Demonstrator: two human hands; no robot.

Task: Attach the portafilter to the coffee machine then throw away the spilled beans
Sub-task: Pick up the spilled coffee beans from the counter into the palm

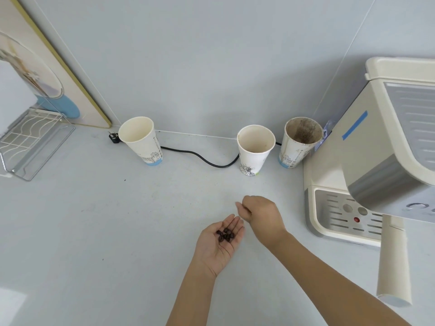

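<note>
Two bare forearms, no sleeves, hands (217,241) without rings or gloves

Coffee machine (376,147): cut off by right edge; front panel markings blurred. Portafilter handle (393,262): upper end hidden under machine body. Black cable (200,156): partly hidden behind middle cup (255,149). Right hand (261,214): fingertips curled under, contents not discernible. Wire rack (30,142) and framed picture (35,67): cropped at left edge. Cup prints too small to read.
</note>
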